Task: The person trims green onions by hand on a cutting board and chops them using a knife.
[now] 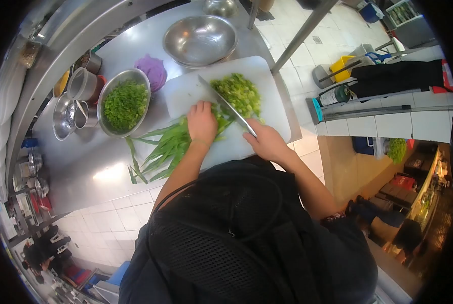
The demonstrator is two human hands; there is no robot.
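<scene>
My right hand (269, 143) grips the handle of a large kitchen knife (228, 106), its blade pointing away and to the left over the white cutting board (241, 144). My left hand (202, 122) presses down on a bunch of long green onions (166, 144), fingers together, left of the blade. The leafy ends of the bunch hang past the board's left side onto the steel table. Beyond the knife, on the right of the board, lies a pile of chopped green onions (239, 93). The blade's lower edge is partly hidden among the greens.
A steel bowl of chopped greens (125, 105) stands left of the board. Behind the board is a large steel bowl (200, 41), with a purple cloth (150, 72) nearby. Plastic tubs (83, 83) and small metal containers crowd the far left. A metal post (305, 33) rises at right.
</scene>
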